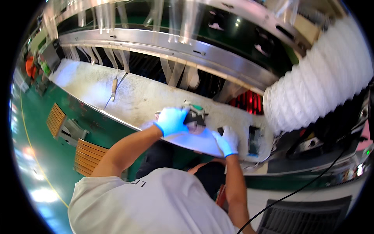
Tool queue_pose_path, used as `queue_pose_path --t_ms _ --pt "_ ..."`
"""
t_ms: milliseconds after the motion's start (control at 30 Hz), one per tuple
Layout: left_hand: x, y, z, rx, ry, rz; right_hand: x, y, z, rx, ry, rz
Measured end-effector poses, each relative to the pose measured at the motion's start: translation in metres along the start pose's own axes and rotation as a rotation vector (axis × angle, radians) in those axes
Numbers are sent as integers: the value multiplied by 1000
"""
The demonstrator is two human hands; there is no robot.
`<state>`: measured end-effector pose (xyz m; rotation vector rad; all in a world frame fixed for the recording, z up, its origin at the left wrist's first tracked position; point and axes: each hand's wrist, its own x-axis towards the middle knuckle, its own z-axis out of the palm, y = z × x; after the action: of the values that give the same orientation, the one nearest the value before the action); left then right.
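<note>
While left hand [172, 120] touches dark object [190, 119], gloved right hand [228, 140] — nearby

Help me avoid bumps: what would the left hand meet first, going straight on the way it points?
The left hand would likely meet the black-and-green clamp-like device first, which sits immediately ahead; blur hides whether they touch.
</note>
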<state>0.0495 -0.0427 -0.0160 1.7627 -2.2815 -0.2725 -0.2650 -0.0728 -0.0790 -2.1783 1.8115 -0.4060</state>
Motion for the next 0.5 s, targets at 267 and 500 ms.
queue_pose_path --t_ms 267,500 --pt "-78 -15 32 -48 390 328 -43 -92 55 1355 -120 -102" --pt "-87 -23 -14 -154 714 418 -31 -102 39 1889 -219 329"
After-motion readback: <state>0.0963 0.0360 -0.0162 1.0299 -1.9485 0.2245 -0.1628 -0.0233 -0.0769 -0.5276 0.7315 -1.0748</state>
